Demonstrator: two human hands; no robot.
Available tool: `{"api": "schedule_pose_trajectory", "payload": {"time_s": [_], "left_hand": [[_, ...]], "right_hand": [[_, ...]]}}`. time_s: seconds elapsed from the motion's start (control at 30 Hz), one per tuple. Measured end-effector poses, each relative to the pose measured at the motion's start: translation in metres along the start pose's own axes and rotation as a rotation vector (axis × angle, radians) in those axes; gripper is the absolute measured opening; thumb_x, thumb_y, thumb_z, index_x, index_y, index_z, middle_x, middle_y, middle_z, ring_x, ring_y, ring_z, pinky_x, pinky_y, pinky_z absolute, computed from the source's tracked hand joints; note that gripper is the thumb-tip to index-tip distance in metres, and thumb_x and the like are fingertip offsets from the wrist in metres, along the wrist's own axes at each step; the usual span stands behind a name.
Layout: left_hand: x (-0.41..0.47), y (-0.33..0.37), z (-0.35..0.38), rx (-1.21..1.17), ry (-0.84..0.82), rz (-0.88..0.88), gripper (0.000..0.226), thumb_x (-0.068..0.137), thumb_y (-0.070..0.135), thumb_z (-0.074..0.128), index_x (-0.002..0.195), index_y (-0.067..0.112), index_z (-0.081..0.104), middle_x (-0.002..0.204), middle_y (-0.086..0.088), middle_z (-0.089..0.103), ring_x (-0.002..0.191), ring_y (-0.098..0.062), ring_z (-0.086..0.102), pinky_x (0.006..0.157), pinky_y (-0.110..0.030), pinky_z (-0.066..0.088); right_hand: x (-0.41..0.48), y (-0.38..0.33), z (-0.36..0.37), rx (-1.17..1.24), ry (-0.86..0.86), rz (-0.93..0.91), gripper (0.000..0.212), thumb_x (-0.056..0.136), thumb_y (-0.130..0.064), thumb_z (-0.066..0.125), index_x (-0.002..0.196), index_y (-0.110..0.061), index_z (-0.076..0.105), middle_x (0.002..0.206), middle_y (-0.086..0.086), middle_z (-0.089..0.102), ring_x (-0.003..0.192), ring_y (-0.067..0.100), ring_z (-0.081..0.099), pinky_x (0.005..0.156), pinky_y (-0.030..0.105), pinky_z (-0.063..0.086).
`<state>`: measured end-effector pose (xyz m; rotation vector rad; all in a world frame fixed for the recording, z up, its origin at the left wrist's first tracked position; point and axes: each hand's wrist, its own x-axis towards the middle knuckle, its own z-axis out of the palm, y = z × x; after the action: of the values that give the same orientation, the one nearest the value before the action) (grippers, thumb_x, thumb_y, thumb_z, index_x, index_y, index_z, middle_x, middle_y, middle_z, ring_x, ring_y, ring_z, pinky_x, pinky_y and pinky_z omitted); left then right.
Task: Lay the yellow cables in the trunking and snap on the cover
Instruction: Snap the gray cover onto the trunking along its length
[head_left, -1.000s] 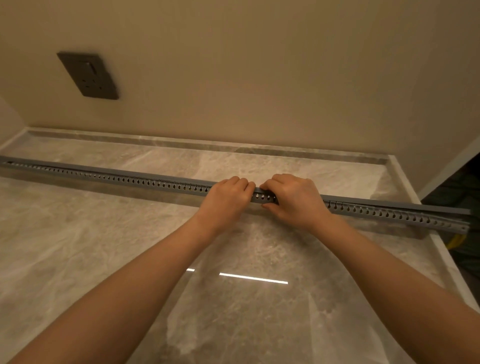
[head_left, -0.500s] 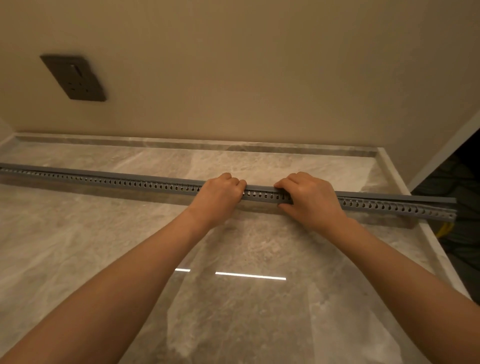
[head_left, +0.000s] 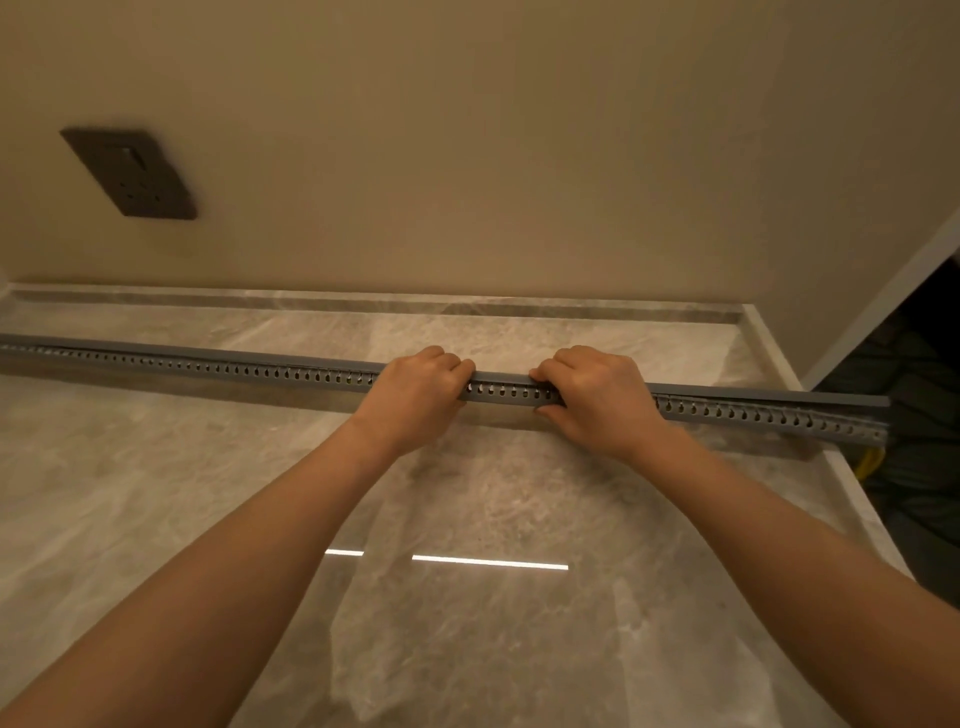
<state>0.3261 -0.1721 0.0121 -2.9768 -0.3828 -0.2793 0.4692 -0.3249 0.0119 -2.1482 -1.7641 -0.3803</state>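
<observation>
Trunking (head_left: 260, 371) lies lengthwise on the polished stone surface (head_left: 156, 493), parallel to the wall, its right end overhanging the raised rim. The left hand (head_left: 415, 400) and right hand (head_left: 597, 400) sit near mid-length with a short gap between them. Each curls its fingers over the cover (head_left: 753, 396) on top, and the right thumb lies against the slotted near wall. The yellow cables (head_left: 870, 462) show only as a short loop below the right end; whether the rest lies fully inside cannot be told.

Likely faults:
- Uneven pressure may seat one lip only.
- A cable riding above the wall would be pinched or spring the cover back.
- The trunking looks unfixed and may slide on the glossy stone.

The trunking is a long, narrow channel of matt grey plastic. Its near wall is pierced by a row of teardrop slots, and the cover is a flat, smooth strip. The stone is veined grey-beige and mirror-bright.
</observation>
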Motion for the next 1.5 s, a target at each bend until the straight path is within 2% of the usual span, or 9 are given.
{"api": "schedule_pose_trajectory", "payload": {"time_s": [0.13, 0.23, 0.37, 0.47, 0.7, 0.87, 1.03, 1.27, 1.5], "left_hand": [[0.008, 0.001, 0.000, 0.024, 0.034, -0.022, 0.026, 0.088, 0.033, 0.053, 0.103, 0.013, 0.058, 0.100, -0.003, 0.062, 0.095, -0.021, 0.054, 0.064, -0.031, 0.041], [0.020, 0.015, 0.001, -0.041, 0.070, 0.028, 0.026, 0.085, 0.030, 0.058, 0.102, 0.011, 0.061, 0.099, -0.005, 0.063, 0.093, -0.022, 0.056, 0.063, -0.033, 0.043], [0.028, 0.031, 0.001, -0.217, 0.170, -0.004, 0.020, 0.075, 0.020, 0.072, 0.085, 0.003, 0.068, 0.081, -0.011, 0.066, 0.074, -0.028, 0.061, 0.051, -0.034, 0.045], [0.032, 0.034, 0.005, -0.221, 0.179, -0.036, 0.020, 0.076, 0.022, 0.073, 0.082, 0.004, 0.069, 0.074, -0.010, 0.066, 0.068, -0.027, 0.060, 0.047, -0.034, 0.044], [0.036, 0.032, 0.007, -0.201, 0.089, -0.022, 0.027, 0.086, 0.026, 0.058, 0.102, 0.006, 0.064, 0.096, -0.010, 0.066, 0.088, -0.026, 0.058, 0.067, -0.037, 0.047], [0.035, 0.029, 0.011, -0.163, 0.047, -0.031, 0.032, 0.089, 0.034, 0.051, 0.111, 0.012, 0.059, 0.106, -0.003, 0.063, 0.097, -0.020, 0.054, 0.076, -0.034, 0.045], [0.038, 0.029, 0.009, -0.143, 0.005, -0.049, 0.033, 0.090, 0.035, 0.051, 0.111, 0.013, 0.059, 0.105, -0.003, 0.062, 0.098, -0.020, 0.053, 0.077, -0.034, 0.046], [0.035, 0.030, 0.009, -0.151, -0.015, -0.054, 0.032, 0.089, 0.035, 0.053, 0.110, 0.012, 0.060, 0.104, -0.004, 0.063, 0.097, -0.021, 0.054, 0.077, -0.035, 0.046], [0.041, 0.036, 0.002, 0.007, -0.026, -0.036, 0.028, 0.085, 0.039, 0.051, 0.099, 0.017, 0.061, 0.096, 0.002, 0.061, 0.089, -0.018, 0.056, 0.056, -0.028, 0.032]], "right_hand": [[0.004, 0.001, 0.004, 0.029, 0.004, 0.001, 0.032, 0.059, -0.015, 0.083, 0.086, -0.006, 0.068, 0.076, 0.009, 0.068, 0.070, 0.028, 0.063, 0.054, 0.033, 0.049], [0.010, 0.003, 0.007, 0.043, 0.010, -0.004, 0.029, 0.062, -0.016, 0.081, 0.086, -0.005, 0.068, 0.076, 0.009, 0.067, 0.071, 0.029, 0.063, 0.054, 0.034, 0.050], [0.016, 0.007, 0.012, 0.052, 0.040, -0.015, 0.025, 0.066, -0.019, 0.080, 0.084, -0.006, 0.067, 0.073, 0.008, 0.067, 0.068, 0.028, 0.062, 0.050, 0.033, 0.048], [0.015, 0.015, 0.014, 0.076, 0.048, -0.006, 0.024, 0.070, -0.022, 0.078, 0.086, -0.008, 0.068, 0.075, 0.006, 0.067, 0.069, 0.027, 0.062, 0.050, 0.033, 0.049], [0.006, 0.029, 0.010, 0.192, -0.007, 0.069, 0.030, 0.070, -0.017, 0.075, 0.099, -0.012, 0.067, 0.091, 0.003, 0.069, 0.086, 0.023, 0.062, 0.064, 0.037, 0.053], [-0.006, 0.039, -0.001, 0.155, -0.008, 0.100, 0.033, 0.066, -0.015, 0.080, 0.097, -0.010, 0.069, 0.088, 0.004, 0.070, 0.084, 0.024, 0.063, 0.063, 0.037, 0.053], [-0.014, 0.043, -0.008, 0.081, 0.030, 0.093, 0.032, 0.063, -0.017, 0.083, 0.092, -0.009, 0.070, 0.083, 0.006, 0.071, 0.079, 0.026, 0.064, 0.056, 0.039, 0.053], [-0.011, 0.043, -0.009, 0.071, -0.005, 0.079, 0.032, 0.067, -0.023, 0.081, 0.094, -0.010, 0.071, 0.083, 0.006, 0.072, 0.078, 0.027, 0.066, 0.062, 0.037, 0.053], [-0.015, 0.043, -0.006, 0.082, 0.036, 0.064, 0.032, 0.060, -0.020, 0.085, 0.088, -0.010, 0.072, 0.077, 0.005, 0.072, 0.072, 0.026, 0.067, 0.055, 0.038, 0.054]]}}
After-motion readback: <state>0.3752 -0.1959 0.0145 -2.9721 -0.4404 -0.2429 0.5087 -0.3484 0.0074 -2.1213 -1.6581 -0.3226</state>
